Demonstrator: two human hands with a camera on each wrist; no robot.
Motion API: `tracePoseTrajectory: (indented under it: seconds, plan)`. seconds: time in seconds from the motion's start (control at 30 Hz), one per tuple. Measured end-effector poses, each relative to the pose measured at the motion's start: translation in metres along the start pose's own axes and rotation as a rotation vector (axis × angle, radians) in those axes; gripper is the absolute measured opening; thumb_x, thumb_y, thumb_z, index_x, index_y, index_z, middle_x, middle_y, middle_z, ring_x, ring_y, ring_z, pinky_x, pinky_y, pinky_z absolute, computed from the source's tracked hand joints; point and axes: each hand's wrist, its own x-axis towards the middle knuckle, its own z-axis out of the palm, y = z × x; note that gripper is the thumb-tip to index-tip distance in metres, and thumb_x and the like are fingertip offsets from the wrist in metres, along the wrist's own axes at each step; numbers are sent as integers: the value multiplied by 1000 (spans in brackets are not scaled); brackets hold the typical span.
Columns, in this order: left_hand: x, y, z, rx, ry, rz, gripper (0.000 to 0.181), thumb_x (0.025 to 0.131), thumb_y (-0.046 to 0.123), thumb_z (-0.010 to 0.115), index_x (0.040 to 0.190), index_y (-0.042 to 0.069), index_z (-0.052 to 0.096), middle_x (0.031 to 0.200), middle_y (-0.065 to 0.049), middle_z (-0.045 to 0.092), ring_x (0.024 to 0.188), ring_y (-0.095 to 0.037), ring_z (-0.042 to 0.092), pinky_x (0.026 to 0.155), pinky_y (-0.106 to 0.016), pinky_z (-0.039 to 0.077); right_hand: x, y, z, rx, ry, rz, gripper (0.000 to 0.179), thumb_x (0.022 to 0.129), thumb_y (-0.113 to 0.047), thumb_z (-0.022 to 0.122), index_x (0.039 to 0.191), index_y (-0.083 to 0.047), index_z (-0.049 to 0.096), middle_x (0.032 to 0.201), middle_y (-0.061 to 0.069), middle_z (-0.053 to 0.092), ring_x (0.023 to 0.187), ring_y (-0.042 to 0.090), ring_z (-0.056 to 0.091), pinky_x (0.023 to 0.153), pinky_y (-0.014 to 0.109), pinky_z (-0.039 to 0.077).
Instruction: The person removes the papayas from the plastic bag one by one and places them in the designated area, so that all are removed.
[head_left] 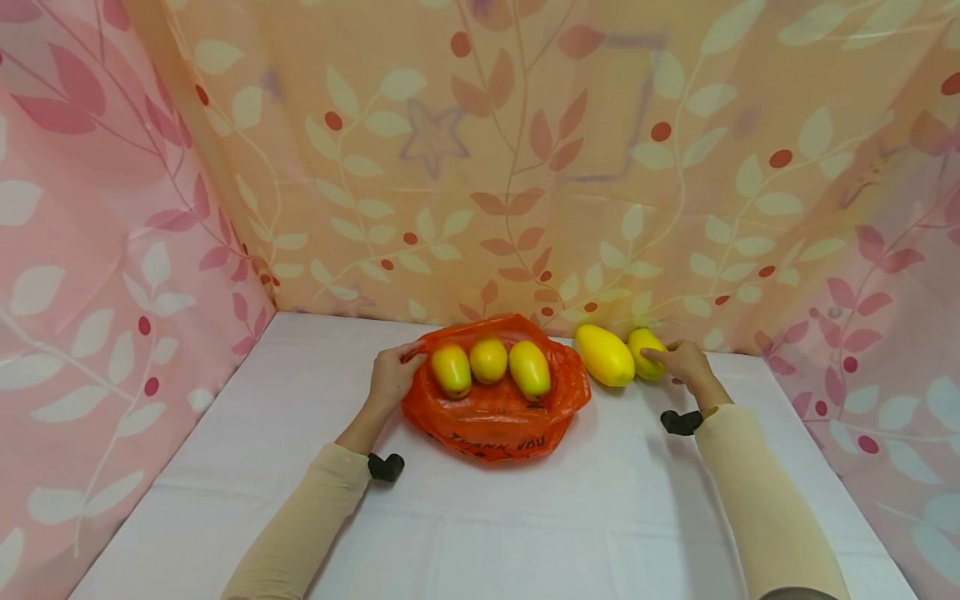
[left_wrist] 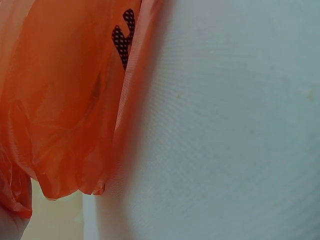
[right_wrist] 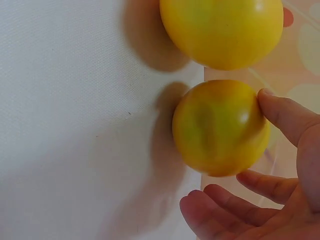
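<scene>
An orange plastic bag (head_left: 487, 425) printed with "THANK YOU" lies open on the table, with three yellow-green mangoes (head_left: 530, 371) in a row in its mouth. At the bag's left rim, my left hand (head_left: 392, 375) pinches the plastic; the left wrist view shows the bag's side (left_wrist: 65, 115) and only a bit of the hand. To the right of the bag, my right hand (head_left: 684, 364) has thumb and index finger on opposite sides of a smaller yellow-green mango (right_wrist: 220, 127). Its other fingers stay loosely extended. A larger, longer yellow mango (head_left: 604, 356) lies beside that one.
White cloth covers the table (head_left: 480, 533). A leaf-patterned curtain (head_left: 525, 167) rises right behind the fruit at the table's back edge, and pink patterned curtains (head_left: 82, 250) stand along both sides. Dark wrist mounts (head_left: 386, 467) stick out near both sleeves.
</scene>
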Motion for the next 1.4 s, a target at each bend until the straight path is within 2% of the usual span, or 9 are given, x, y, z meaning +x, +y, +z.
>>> tracePoseTrajectory:
  seconds: [0.13, 0.27, 0.53, 0.73, 0.97, 1.23, 1.4]
  plan:
    - [0, 1, -1, -3, -1, -1, 31, 93, 11, 64, 122, 1, 67, 121, -19, 68, 122, -33, 59, 103, -44, 48, -1, 0, -3, -18, -12, -15, 87, 90, -57, 58, 138, 12, 36, 136, 30, 42, 112, 40, 46, 93, 45, 53]
    - [0, 2, -1, -20, -10, -14, 32, 93, 10, 63, 123, 0, 66, 124, -19, 66, 123, -32, 58, 103, -44, 49, -4, -2, -7, -12, -38, -39, 83, 94, -54, 53, 138, 14, 32, 138, 32, 38, 115, 42, 43, 100, 50, 49]
    - [3, 2, -1, -23, -17, -41, 32, 94, 12, 63, 124, 2, 66, 125, -17, 66, 124, -30, 58, 102, -43, 49, -7, -12, -14, 41, 5, -115, 83, 94, -57, 52, 141, 9, 36, 146, 30, 35, 122, 43, 39, 97, 50, 50]
    - [3, 1, -1, -13, -18, -38, 32, 93, 12, 63, 123, 2, 67, 124, -18, 67, 123, -31, 58, 103, -43, 48, -17, -29, -19, 48, 33, -175, 86, 94, -56, 52, 146, 9, 30, 147, 33, 34, 127, 45, 41, 103, 54, 46]
    - [3, 1, -1, -22, -19, -30, 32, 94, 11, 63, 123, 1, 66, 124, -19, 67, 123, -32, 58, 103, -44, 48, -33, -54, -23, -7, 53, -242, 82, 95, -51, 54, 146, 8, 28, 142, 36, 40, 120, 46, 49, 102, 54, 47]
    - [1, -1, -1, -12, -18, -16, 32, 93, 11, 63, 123, -1, 67, 123, -19, 67, 123, -33, 59, 103, -44, 49, -47, -75, -16, -3, 46, -285, 81, 94, -51, 57, 148, 4, 31, 145, 35, 38, 125, 47, 46, 106, 58, 42]
    - [1, 3, -3, -26, 2, -5, 31, 93, 10, 64, 122, -2, 67, 121, -21, 67, 120, -34, 60, 101, -45, 49, -57, -90, -13, -11, 47, -317, 80, 92, -51, 59, 148, 1, 33, 145, 33, 39, 127, 48, 43, 107, 60, 39]
